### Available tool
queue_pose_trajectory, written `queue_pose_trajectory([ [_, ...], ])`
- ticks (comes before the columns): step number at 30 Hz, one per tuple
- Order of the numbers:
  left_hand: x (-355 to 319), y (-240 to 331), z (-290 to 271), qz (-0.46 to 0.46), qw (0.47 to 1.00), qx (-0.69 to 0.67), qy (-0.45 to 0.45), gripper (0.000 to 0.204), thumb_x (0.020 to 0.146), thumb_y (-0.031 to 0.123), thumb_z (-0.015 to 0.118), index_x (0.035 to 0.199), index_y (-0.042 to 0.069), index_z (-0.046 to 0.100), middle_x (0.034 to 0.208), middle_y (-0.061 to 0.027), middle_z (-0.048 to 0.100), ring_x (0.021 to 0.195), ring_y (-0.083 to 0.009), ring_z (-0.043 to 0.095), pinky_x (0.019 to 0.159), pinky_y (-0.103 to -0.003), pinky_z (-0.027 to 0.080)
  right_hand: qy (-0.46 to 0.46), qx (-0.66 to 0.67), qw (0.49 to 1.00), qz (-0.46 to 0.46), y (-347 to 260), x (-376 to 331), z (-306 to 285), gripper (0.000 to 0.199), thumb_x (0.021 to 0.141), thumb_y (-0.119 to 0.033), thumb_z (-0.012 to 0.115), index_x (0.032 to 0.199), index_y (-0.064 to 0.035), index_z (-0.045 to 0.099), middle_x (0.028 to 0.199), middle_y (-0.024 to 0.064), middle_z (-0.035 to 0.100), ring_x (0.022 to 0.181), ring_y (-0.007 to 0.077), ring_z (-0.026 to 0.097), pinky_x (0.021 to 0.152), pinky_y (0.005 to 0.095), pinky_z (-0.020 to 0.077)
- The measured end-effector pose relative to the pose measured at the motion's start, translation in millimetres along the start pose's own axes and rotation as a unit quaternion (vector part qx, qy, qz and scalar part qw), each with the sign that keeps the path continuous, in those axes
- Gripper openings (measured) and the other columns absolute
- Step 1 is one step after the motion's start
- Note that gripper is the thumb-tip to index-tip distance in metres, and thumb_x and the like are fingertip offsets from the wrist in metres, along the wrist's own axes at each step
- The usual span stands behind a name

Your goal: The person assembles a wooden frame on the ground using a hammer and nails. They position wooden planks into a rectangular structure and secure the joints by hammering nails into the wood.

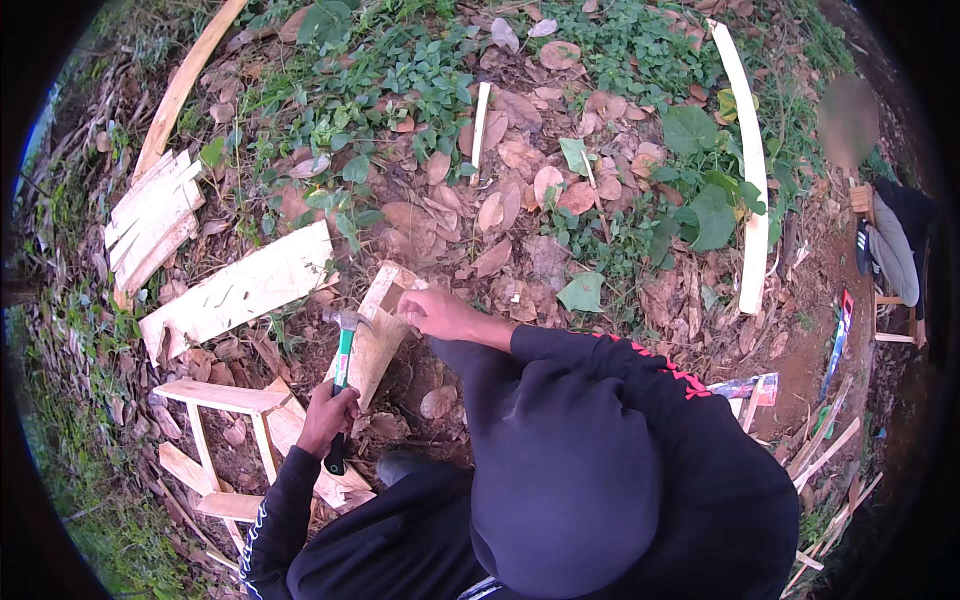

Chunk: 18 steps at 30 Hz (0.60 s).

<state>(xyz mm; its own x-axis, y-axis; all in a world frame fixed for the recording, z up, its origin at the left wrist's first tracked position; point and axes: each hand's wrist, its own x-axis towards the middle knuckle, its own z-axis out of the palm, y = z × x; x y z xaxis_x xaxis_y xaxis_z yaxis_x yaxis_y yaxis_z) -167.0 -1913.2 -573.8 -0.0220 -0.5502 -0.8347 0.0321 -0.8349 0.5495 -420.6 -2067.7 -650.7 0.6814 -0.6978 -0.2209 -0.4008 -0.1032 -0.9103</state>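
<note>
My left hand (327,415) is wrapped round the green and black handle of a claw hammer (343,365), whose metal head points away from me. Under the hammer head lies a short pale wooden piece (368,365), joined to a crosspiece at its far end. At that far end my right hand (432,312) has its fingers drawn together close to the wood. Anything between those fingers is too small to make out. Just left of the hammer stands a ladder-like wooden frame (225,396).
A wide board (240,290) and stacked short boards (155,222) lie at the left. Long strips flank the leafy ground, one strip (748,170) to the right. A handsaw (838,340) lies at the right, near a seated person (895,245). Thin sticks (830,460) lie lower right.
</note>
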Motion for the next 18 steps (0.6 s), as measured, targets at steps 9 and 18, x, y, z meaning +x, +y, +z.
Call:
queue_pose_trajectory([
  [9, 10.6, -26.7, 13.0, 0.165, 0.971, 0.121, 0.127, 0.014, 0.088, 0.011, 0.056, 0.080, 0.000, 0.053, 0.058, -0.0025, 0.053, 0.050, -0.0117, 0.052, 0.048, -0.029, 0.041, -0.096, 0.076, 0.991, 0.061, 0.3, 14.9, -0.6, 0.027, 0.080, -0.007, 0.059, 0.105, -0.0020, 0.052, 0.074, 0.0063, 0.066, 0.061, 0.0178, 0.065, 0.060, 0.0357, 0.0498],
  [18, 65.2, 102.9, -21.6, 0.317, 0.859, 0.399, 0.046, 0.016, 0.083, 0.011, 0.057, 0.091, -0.003, 0.056, 0.058, -0.0077, 0.052, 0.051, -0.0214, 0.051, 0.051, -0.036, 0.041, 0.087, 0.023, 0.995, -0.041, 19.3, -12.9, 26.0, 0.008, 0.077, -0.004, 0.052, 0.084, -0.0085, 0.052, 0.075, 0.0092, 0.061, 0.069, 0.0306, 0.061, 0.063, 0.0452, 0.0441],
])
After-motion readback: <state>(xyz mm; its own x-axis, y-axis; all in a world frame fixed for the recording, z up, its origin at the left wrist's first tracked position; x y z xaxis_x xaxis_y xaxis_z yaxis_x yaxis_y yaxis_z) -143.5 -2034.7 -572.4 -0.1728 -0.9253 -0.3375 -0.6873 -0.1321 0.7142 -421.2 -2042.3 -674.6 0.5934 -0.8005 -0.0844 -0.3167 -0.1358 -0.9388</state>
